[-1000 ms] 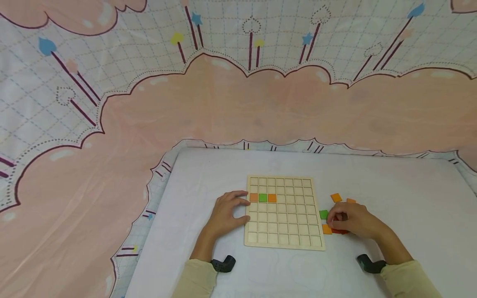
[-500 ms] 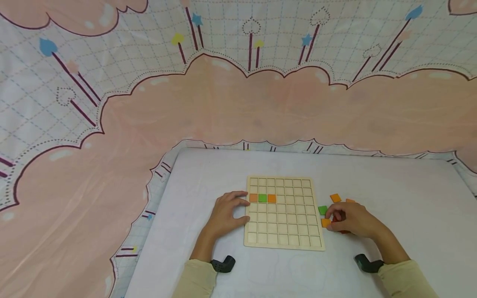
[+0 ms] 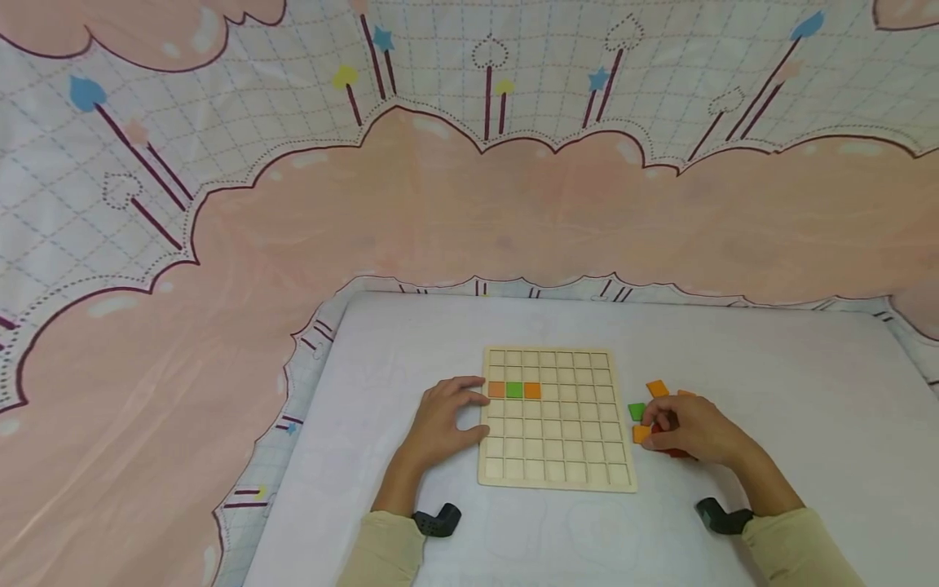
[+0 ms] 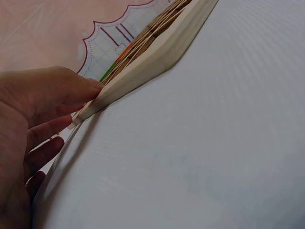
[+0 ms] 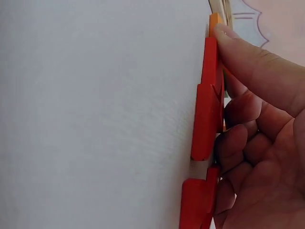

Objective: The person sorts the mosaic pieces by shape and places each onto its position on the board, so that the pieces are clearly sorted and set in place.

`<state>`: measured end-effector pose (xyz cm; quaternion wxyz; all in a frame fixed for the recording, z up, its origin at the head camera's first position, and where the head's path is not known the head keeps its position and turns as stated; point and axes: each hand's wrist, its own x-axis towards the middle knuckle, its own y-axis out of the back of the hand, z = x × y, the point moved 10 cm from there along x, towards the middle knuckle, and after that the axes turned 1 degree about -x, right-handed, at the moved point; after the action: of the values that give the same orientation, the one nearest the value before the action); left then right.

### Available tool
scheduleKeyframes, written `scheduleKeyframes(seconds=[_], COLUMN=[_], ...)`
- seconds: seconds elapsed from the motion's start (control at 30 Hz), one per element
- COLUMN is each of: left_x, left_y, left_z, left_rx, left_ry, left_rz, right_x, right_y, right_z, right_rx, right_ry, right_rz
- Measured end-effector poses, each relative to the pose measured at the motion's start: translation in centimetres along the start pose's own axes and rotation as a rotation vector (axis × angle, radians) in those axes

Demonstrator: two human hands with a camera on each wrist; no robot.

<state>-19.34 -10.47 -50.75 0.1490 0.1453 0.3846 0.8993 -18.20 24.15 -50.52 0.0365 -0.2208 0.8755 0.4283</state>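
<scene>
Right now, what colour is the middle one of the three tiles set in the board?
The middle tile is green; it shows best in the head view.

my hands point(image 3: 443, 417): 2 | board point(image 3: 555, 448): 1 | fitted tiles point(image 3: 531, 390): 2 orange, 1 green | loose tiles point(image 3: 656, 389): 3 orange, 1 green, reds point(image 5: 204, 121) partly hidden
</scene>
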Motion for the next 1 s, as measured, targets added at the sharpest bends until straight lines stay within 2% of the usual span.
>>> scheduleKeyframes(seconds=[0.33,0.53,0.8,0.9,1.0], left_x=[-0.1,-0.1,-0.1,-0.1,0.0], left_y=[-0.1,0.0,0.1,0.0,0.0], left_z=[0.0,0.1,0.1,0.1,0.0], left_rx=[-0.012,-0.005,-0.002,-0.006,-0.005], left_ry=[0.000,0.001,-0.003,0.000,0.000], left_rz=[-0.007,0.000,0.006,0.000,-0.005], right_x=[0.0,0.0,1.3,1.9,2.6], right_y=[0.6,1.7,1.8,1.6,0.9], right_z=[-0.1,-0.5,-1.5,-2.0,-2.4], right_rx=[0.001,-0.018,-0.009,0.014,0.088], right_ry=[-0.031,-0.035,-0.019,-0.013,-0.010], right_rz=[0.025,0.119,0.205,0.243,0.243])
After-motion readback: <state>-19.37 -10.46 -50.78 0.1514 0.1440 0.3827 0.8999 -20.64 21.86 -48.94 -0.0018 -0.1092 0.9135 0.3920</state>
